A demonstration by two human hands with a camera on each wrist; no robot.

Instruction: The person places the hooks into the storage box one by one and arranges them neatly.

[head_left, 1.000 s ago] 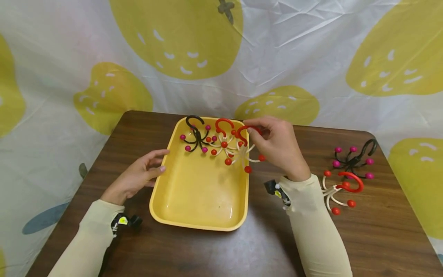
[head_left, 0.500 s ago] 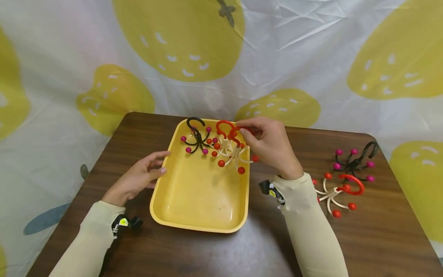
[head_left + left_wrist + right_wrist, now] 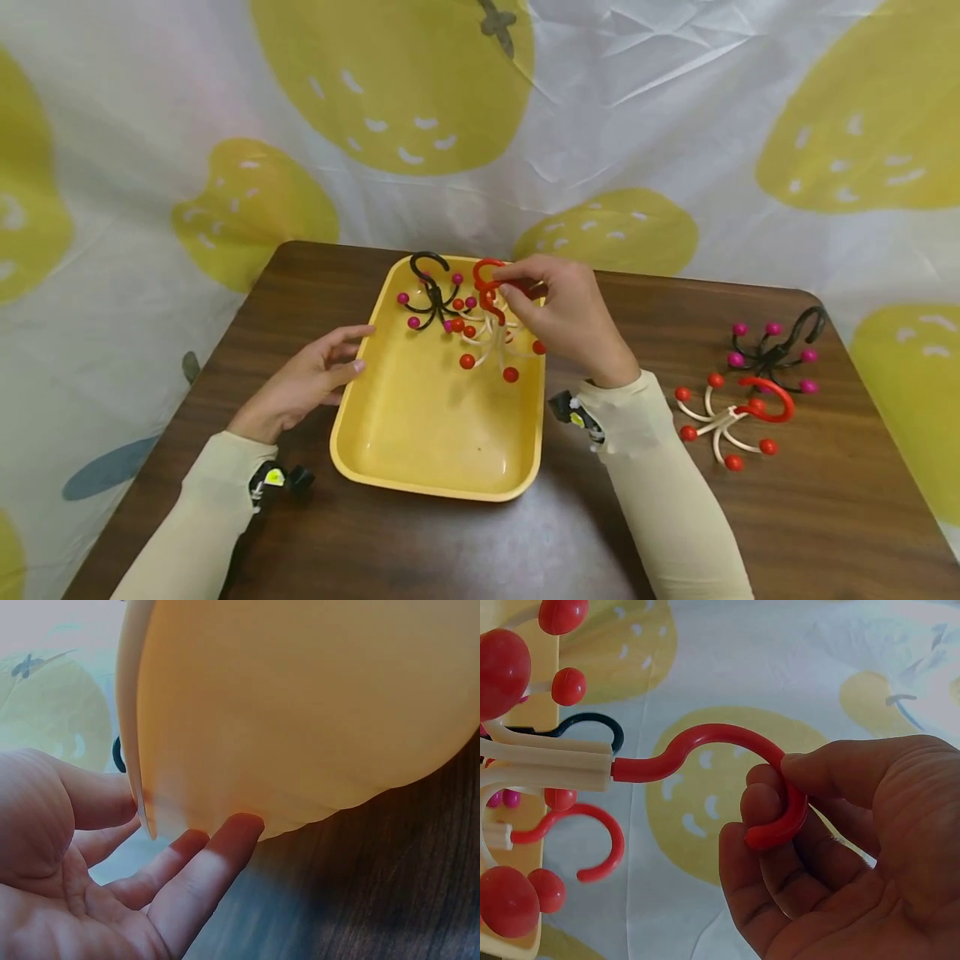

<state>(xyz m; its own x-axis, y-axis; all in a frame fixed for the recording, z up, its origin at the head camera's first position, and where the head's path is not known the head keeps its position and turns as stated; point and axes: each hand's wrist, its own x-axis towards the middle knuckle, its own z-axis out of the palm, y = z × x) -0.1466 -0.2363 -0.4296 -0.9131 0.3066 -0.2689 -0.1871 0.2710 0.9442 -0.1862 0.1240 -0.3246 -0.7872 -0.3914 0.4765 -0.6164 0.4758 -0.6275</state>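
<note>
My right hand pinches the red hook of a white multi-arm hanger between thumb and fingers. The hanger's white arms, tipped with red balls, hang over the far right part of the yellow tray. In the right wrist view my thumb and fingertips close round the curved red hook. My left hand holds the tray's left side, thumb at the rim and fingers against the outer wall. Inside the tray lie a black hanger with magenta balls and another red-and-white hanger, partly hidden behind the held one.
On the dark wooden table, to the right, a black hanger with magenta balls and a red-and-white hanger lie close together. Behind the table hangs a white cloth with yellow fruit prints.
My right hand has moved left with the red-and-white hanger, bringing it from over the tray's right rim further over its inside. The left hand stays at the tray's side.
</note>
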